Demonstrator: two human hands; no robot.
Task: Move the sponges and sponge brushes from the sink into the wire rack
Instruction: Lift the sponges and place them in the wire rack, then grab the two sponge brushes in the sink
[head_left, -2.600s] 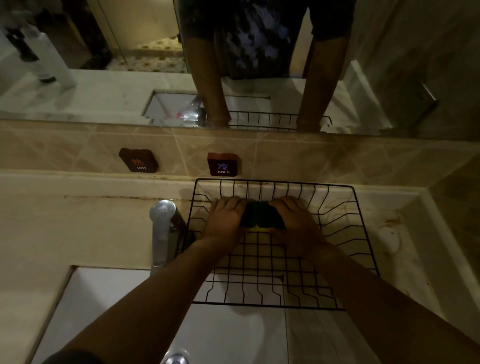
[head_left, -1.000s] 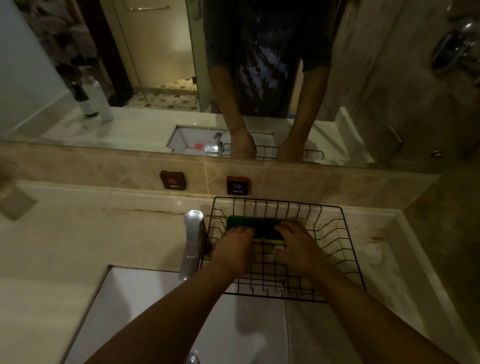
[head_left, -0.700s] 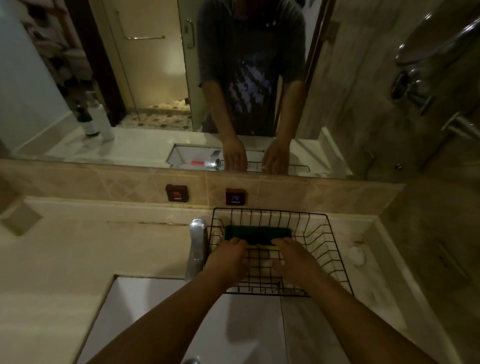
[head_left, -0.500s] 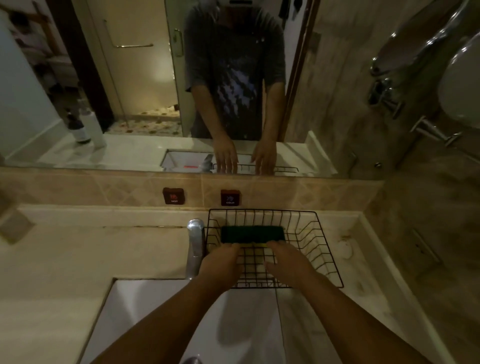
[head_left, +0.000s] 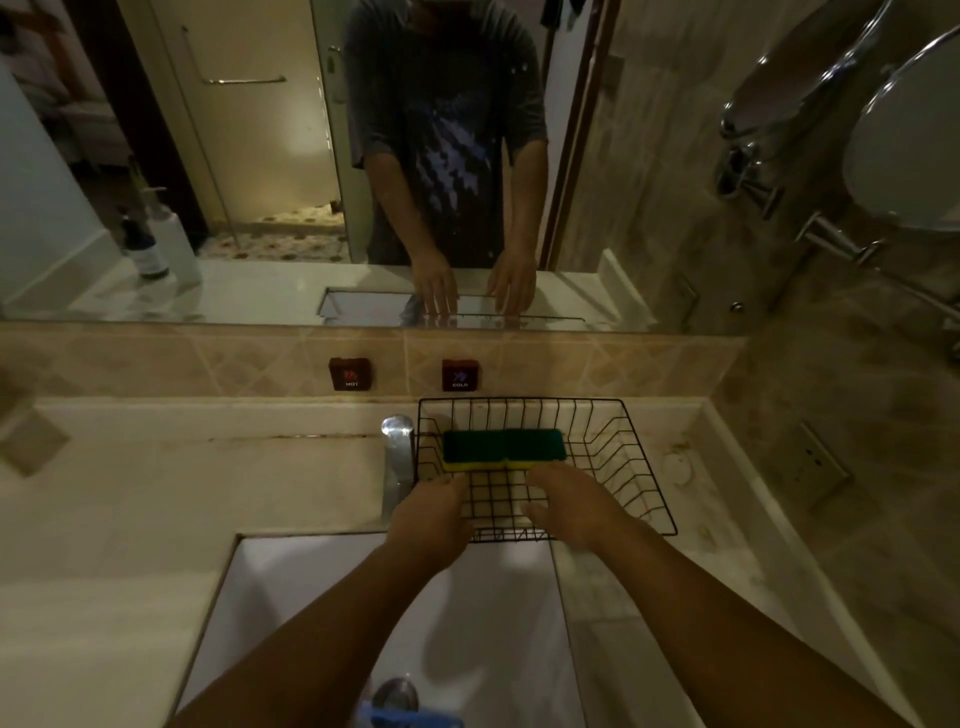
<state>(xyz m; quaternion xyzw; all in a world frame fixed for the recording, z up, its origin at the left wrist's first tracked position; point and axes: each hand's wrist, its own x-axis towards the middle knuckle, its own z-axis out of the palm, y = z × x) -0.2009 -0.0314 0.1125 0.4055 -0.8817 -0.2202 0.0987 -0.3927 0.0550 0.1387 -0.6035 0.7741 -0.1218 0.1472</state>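
Here two sponges lie side by side in the wire rack (head_left: 644, 467), near its far wall. The left sponge (head_left: 474, 447) and the right sponge (head_left: 536, 445) touch each other along one edge. Each shows a dark green top and a thin yellow layer along the near side. The rack is made of black wire and stands on the pale counter (head_left: 208, 493), just right of the chrome tap (head_left: 397, 457) and behind the white sink (head_left: 311, 597).

Both hands reach over the near part of the rack. The left hand (head_left: 431, 514) has its grip apart: the fingers are loosely curled and hold nothing, and the fingertips are just beside the near edge of the left sponge. The right hand (head_left: 566, 499) also has its grip apart and empty, with fingers stretched toward the right sponge; I cannot tell if they touch it.

At the bottom of the sink there is the round metal drain (head_left: 395, 696), and beside it a blue thing (head_left: 415, 719), cut by the picture's edge, so I cannot tell what it is.

On the tiled wall behind the rack are two small dark plates, one marked HOT (head_left: 350, 373) and one marked COLD (head_left: 460, 375). Above them a large mirror (head_left: 260, 156) shows the person's arms and dark shirt.
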